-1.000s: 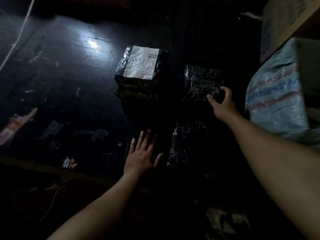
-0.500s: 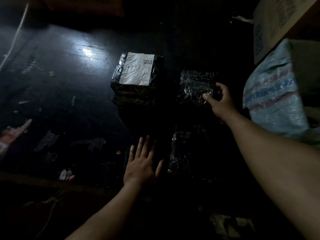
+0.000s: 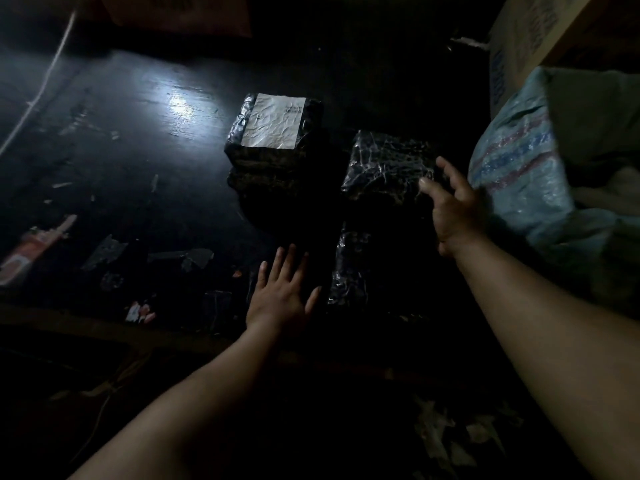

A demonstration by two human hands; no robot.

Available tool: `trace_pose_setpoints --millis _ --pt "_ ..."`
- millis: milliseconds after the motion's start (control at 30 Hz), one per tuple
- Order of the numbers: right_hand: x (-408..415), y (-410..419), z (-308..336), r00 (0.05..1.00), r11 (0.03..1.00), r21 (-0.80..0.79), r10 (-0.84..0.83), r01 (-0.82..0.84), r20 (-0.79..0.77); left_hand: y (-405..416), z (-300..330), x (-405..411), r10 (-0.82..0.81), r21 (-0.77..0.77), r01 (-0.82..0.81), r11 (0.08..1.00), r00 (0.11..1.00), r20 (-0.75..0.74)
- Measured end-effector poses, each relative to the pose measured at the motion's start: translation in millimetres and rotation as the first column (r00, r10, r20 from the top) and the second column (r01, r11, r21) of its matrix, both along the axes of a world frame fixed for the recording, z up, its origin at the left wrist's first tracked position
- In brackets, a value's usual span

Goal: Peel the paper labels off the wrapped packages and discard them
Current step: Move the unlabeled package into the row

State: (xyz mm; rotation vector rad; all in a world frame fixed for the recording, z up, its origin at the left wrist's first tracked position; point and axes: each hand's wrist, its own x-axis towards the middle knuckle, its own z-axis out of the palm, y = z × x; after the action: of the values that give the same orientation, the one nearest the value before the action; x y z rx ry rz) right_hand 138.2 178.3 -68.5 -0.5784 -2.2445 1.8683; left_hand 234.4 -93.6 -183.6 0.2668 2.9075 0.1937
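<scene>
A black wrapped package (image 3: 270,157) stands on the dark floor with a crumpled white paper label (image 3: 275,121) on its top. To its right lies a second black package (image 3: 384,164) with no label showing. A third dark package (image 3: 349,268) lies nearer me. My right hand (image 3: 453,209) hovers at the second package's right edge, fingers spread and curled, holding nothing. My left hand (image 3: 282,292) rests flat with fingers apart, just left of the third package.
A pale blue woven sack (image 3: 519,174) and a cardboard box (image 3: 526,39) crowd the right side. Torn scraps of tape and paper (image 3: 194,258) litter the floor at left. A white cord (image 3: 38,95) runs along the far left. More scraps (image 3: 450,434) lie near my feet.
My right hand has drawn back from the second package's edge, towards me and a little right. My left hand stays flat in the same spot.
</scene>
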Motion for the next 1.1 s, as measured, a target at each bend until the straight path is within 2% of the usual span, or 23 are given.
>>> trace_pose_setpoints --millis 300,600,867,1100 --pt "92 -1 -12 0.994 0.999 0.023 0.032 -0.029 -0.108 2 1 1 0.020 0.008 -0.020 1.000 1.000 -0.005" --pt "138 -1 -30 0.984 0.988 0.124 0.114 -0.097 -0.136 2 -5 1 0.032 0.021 -0.031 0.999 0.999 -0.034" --pt "141 2 -25 0.982 0.958 0.222 0.188 -0.179 -0.022 3 -5 2 0.035 -0.001 -0.035 0.999 0.999 -0.026" --pt "136 13 -7 0.950 0.889 0.338 0.268 -0.308 0.161 5 -4 1 0.050 -0.009 -0.050 0.999 0.999 0.007"
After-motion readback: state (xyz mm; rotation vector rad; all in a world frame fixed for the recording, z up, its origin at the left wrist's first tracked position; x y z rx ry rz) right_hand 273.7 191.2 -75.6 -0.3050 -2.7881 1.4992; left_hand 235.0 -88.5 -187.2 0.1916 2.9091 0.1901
